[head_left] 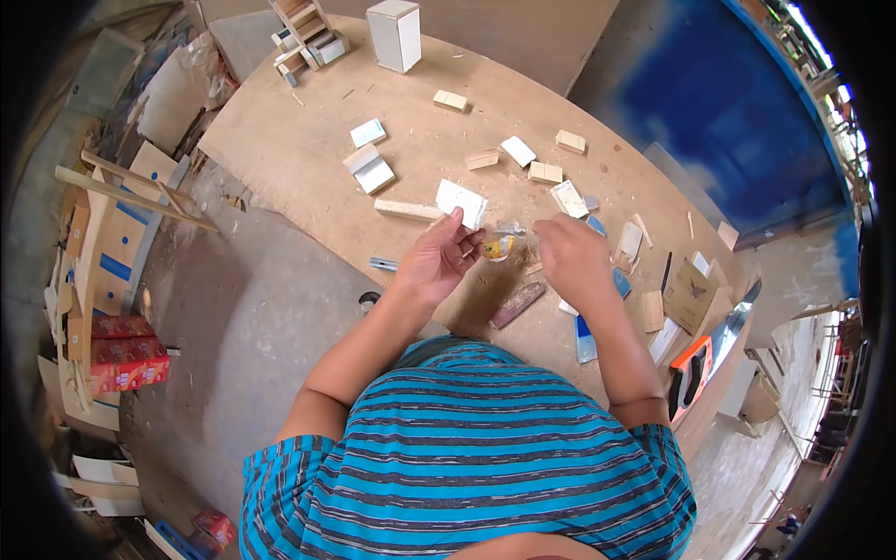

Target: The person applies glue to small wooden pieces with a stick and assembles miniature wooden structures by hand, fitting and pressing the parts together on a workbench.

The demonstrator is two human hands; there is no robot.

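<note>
My left hand (439,259) is palm up over the table's near edge, its thumb and fingers closed on a small white block (462,202). Just right of its fingertips is a small yellow-labelled item (499,247) with a clear part; whether the fingers touch it I cannot tell. To the right, my right hand (574,259) is closed, back upward, with its fingertips hidden; what it pinches does not show. A light wood strip (408,210) lies beyond my left hand. Between my forearms rests a brown, worn bar (517,305).
Several small wood blocks (545,173) lie scattered across the wooden table (280,140). A tall white box (396,37) and a small wooden structure (308,37) stand at the far end. An orange-handled saw (691,373) lies at the right edge. Red packs (126,355) sit at left.
</note>
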